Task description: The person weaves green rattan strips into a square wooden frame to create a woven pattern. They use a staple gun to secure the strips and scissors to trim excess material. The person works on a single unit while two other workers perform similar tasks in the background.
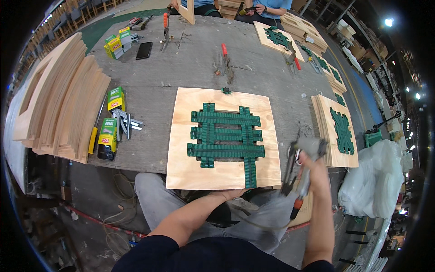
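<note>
A square plywood frame (pixel 181 154) lies before me, its front edge over my lap. Green webbing straps (pixel 225 151) cross its central opening in a woven grid. One strap (pixel 250 174) runs down to the front edge. My left hand (pixel 232 194) is at that edge beside the strap's lower end; its fingers are hidden under the wood. Right of the frame, my right hand (pixel 309 158) is closed around a staple gun (pixel 291 170), blurred by motion. An orange-and-black hose fitting (pixel 297 206) hangs at the gun's lower end.
Stacked wooden frames (pixel 68 99) stand at left, near staple boxes (pixel 108 131) and loose staple strips (pixel 127 122). Strapped frames (pixel 342 131) are piled at right. Red-handled clamp tools (pixel 226 56) and a phone (pixel 144 50) lie farther back. Two people (pixel 267 9) sit across the table.
</note>
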A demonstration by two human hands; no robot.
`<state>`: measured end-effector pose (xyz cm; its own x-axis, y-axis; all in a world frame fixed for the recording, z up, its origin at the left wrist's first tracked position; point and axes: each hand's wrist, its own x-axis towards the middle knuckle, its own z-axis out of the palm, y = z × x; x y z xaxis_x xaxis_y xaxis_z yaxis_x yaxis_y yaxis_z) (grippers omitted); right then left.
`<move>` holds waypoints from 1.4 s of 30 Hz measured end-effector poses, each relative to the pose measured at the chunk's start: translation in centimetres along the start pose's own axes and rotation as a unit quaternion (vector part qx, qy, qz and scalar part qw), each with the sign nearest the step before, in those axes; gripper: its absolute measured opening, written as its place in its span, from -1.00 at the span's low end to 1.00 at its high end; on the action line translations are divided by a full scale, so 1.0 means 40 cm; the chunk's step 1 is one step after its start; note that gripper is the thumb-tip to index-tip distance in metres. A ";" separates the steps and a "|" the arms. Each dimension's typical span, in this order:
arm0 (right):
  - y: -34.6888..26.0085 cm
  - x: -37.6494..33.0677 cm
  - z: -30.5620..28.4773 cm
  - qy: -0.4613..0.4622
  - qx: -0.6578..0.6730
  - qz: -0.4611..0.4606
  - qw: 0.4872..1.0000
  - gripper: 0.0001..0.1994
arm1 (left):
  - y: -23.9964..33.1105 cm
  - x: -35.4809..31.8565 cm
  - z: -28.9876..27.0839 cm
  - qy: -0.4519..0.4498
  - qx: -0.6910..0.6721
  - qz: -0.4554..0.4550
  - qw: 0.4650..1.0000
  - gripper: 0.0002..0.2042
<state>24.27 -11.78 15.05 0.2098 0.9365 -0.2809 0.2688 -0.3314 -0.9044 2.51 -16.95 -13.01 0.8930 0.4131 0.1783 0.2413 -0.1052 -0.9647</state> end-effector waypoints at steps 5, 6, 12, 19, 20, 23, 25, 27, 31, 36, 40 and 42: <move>0.137 -0.115 0.122 -0.106 0.017 0.074 0.991 -0.81 | 0.007 0.001 0.005 0.012 -0.011 0.012 1.000 -0.38; 0.155 -0.117 0.139 -0.114 0.018 0.076 0.990 -0.83 | 0.005 0.004 0.003 0.015 -0.016 0.015 1.000 -0.38; 0.169 -0.107 0.181 -0.112 -0.026 0.083 0.990 -0.86 | 0.005 0.003 0.008 0.005 -0.061 -0.001 0.998 -0.39; 0.174 -0.102 0.192 -0.126 -0.059 0.073 0.988 -0.87 | 0.008 0.002 0.009 -0.012 -0.162 -0.027 0.986 -0.40; 0.181 -0.104 0.188 -0.125 -0.058 0.075 0.988 -0.87 | 0.007 0.005 0.008 -0.012 -0.196 -0.033 0.980 -0.40; 0.188 -0.109 0.186 -0.121 -0.056 0.079 0.988 -0.87 | 0.004 0.006 0.006 -0.024 -0.351 -0.064 0.934 -0.40; 0.180 -0.114 0.198 -0.112 -0.050 0.083 0.989 -0.87 | -0.002 0.005 0.007 -0.043 -0.504 -0.103 0.856 -0.40; 0.183 -0.116 0.197 -0.114 -0.054 0.080 0.989 -0.87 | -0.010 0.016 0.003 -0.065 -0.643 -0.149 0.748 -0.40; 0.188 -0.118 0.194 -0.114 -0.070 0.084 0.987 -0.88 | -0.017 0.022 -0.007 -0.097 -0.744 -0.191 0.633 -0.41; 0.194 -0.129 0.224 -0.115 -0.048 0.066 0.990 -0.81 | -0.023 0.023 -0.010 -0.115 -0.777 -0.214 0.581 -0.41; 0.204 -0.133 0.223 -0.124 -0.070 0.077 0.987 -0.80 | -0.024 0.023 -0.019 -0.123 -0.790 -0.222 0.557 -0.42; 0.191 -0.150 0.246 -0.118 -0.064 0.072 0.988 -0.86 | -0.024 0.017 -0.023 -0.130 -0.794 -0.225 0.550 -0.42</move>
<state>15.81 -18.82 6.65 0.0338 0.8739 -0.4850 0.3712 -0.4615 -0.8057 3.21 -17.39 -11.77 0.5724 0.8142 0.0970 0.6272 -0.5110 0.5878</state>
